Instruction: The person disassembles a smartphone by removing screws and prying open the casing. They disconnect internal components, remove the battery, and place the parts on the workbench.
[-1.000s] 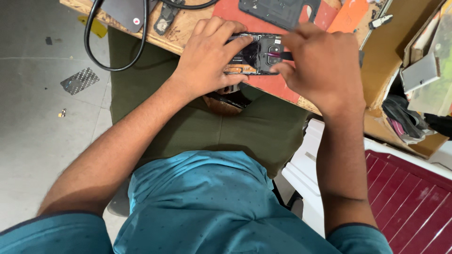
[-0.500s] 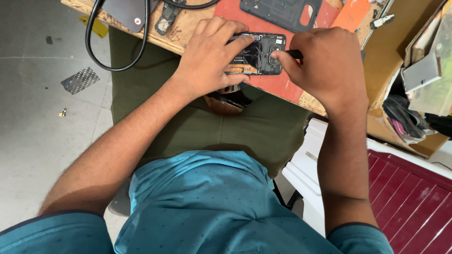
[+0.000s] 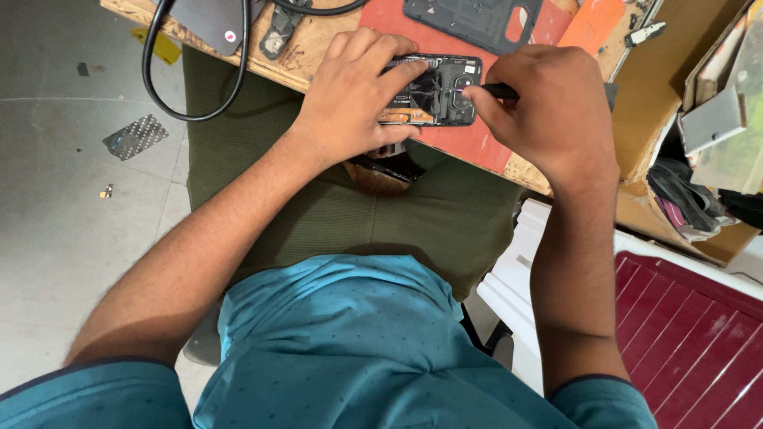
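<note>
your left hand (image 3: 350,99) is clamped over the opened smartphone (image 3: 433,89), pinning it on the red mat (image 3: 469,143) at the tabletop's (image 3: 314,67) near edge. the phone's long axis runs nine to three. your right hand (image 3: 552,111), at three o'clock of it, pinches a thin dark tool (image 3: 499,91), tip touching the camera end.

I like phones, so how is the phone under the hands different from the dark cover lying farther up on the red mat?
The opened phone shows its inner parts and a camera block; the dark cover looks like a plain shell with holes. The left hand holds the opened phone and the right hand works on it with a dark tool; nobody touches the dark cover. Both lie flat on the red mat.
</note>
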